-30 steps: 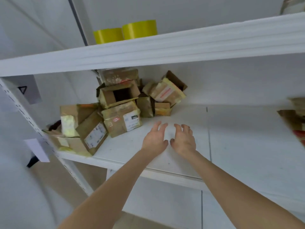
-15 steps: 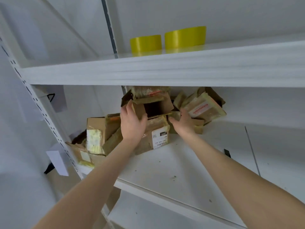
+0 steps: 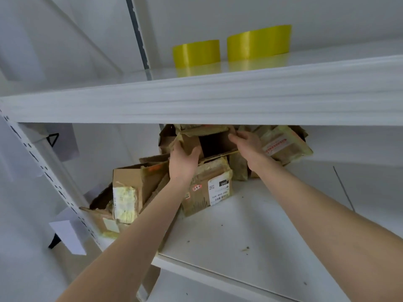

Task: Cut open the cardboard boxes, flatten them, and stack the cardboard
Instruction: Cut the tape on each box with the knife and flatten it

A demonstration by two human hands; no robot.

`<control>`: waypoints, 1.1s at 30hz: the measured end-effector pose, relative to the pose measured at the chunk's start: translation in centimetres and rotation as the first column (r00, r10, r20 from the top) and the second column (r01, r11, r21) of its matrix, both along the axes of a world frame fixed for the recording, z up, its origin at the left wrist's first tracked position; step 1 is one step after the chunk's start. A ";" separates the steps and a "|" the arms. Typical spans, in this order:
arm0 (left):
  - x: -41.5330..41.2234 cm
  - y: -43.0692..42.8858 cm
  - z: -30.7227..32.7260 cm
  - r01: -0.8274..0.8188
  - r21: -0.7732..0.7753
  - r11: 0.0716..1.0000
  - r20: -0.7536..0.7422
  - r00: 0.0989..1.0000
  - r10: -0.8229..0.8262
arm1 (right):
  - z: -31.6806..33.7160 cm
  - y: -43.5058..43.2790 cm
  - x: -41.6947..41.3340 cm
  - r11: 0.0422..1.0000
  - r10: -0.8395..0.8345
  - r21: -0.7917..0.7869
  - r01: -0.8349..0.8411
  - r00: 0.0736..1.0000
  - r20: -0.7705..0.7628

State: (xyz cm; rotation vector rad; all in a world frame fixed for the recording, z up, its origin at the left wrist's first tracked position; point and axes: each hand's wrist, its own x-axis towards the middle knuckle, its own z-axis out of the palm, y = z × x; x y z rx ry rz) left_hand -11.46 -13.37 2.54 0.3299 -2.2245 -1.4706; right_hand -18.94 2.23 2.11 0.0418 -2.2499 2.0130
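both hands are on the open box [image 3: 214, 147], the one perched right on top of the labelled box [image 3: 209, 188] with the white sticker. left hand [image 3: 183, 162] is wrapped round the open box's left wall with the thumb on the front, and right hand [image 3: 248, 147] is curled over its right wall near the top corner, so both are grasping it. can't tell if it's resting on the labelled box or just clear of it. its opening faces the camera and it's dark inside. right of the labelled box and a bit higher is a tilted taped box [image 3: 283, 144] with a red-striped label. left of the labelled box is a torn box [image 3: 135, 186] with yellowish tape on its front, near the shelf post [image 3: 46, 173]. it all sits on the lower shelf [image 3: 261, 236], with a few crumbs in front of the labelled box. well above it, on the upper shelf [image 3: 196, 103], there's a yellow tape roll [image 3: 196, 53] and a second roll [image 3: 259, 42] side by side.
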 end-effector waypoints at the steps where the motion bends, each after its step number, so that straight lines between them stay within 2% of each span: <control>1: 0.5 0.2 0.0 0.007 -0.035 0.999 -0.036 0.999 -0.008 | 0.2 0.2 0.3 0.999 -0.024 -0.040 0.024 1.000 0.007; 6: 2.8 1.2 -0.2 0.000 -0.207 0.978 -0.207 0.977 -0.044 | 1.1 1.7 2.4 0.961 -0.150 -0.217 0.173 0.982 0.119; 10: 4.7 2.1 -0.7 0.117 -0.220 0.968 -0.360 0.913 -0.192 | 0.6 4.1 5.1 0.870 -0.182 -0.421 0.258 0.960 0.212; 12: 5.3 2.5 -1.4 0.237 -0.122 0.964 -0.385 0.884 -0.266 | 0.1 5.4 6.8 0.836 -0.152 -0.485 0.257 0.957 0.246; 14: 5.7 2.8 -2.1 0.322 0.003 0.947 -0.376 0.878 -0.297 | -0.9 6.6 8.6 0.852 -0.090 -0.481 0.208 0.962 0.257; 16: 5.4 2.9 -2.6 0.383 0.182 0.906 -0.308 0.897 -0.317 | -2.0 7.6 10.6 0.888 -0.060 -0.429 0.163 0.968 0.244; 18: 5.0 3.0 -2.7 0.424 0.388 0.818 -0.208 0.905 -0.370 | -3.2 8.5 12.4 0.921 -0.050 -0.363 0.145 0.964 0.260; 19: 4.7 3.1 -2.9 0.421 0.428 0.799 -0.163 0.906 -0.390 | -3.7 8.8 13.1 0.938 -0.050 -0.319 0.139 0.961 0.272; 22: 3.7 3.2 -4.1 0.433 0.258 0.864 -0.045 0.898 -0.437 | -5.1 8.9 14.5 0.987 -0.059 -0.131 0.097 0.962 0.265; 24: 3.4 3.2 -5.4 0.467 0.172 0.867 0.006 0.880 -0.475 | -5.9 8.7 15.2 0.998 -0.062 -0.018 0.068 0.973 0.223; 26: 3.7 3.3 -6.6 0.475 0.081 0.877 -0.011 0.880 -0.475 | -6.9 8.4 15.5 0.997 -0.080 0.014 0.079 0.985 0.155; 29: 4.6 3.6 -8.0 0.424 -0.148 0.893 -0.087 0.894 -0.439 | -8.4 7.7 15.4 0.976 -0.215 0.021 0.215 0.975 0.060; 33: 5.8 3.6 -10.2 0.333 -0.376 0.865 -0.127 0.906 -0.404 | -10.9 6.7 15.1 0.942 -0.317 0.122 0.313 0.948 0.020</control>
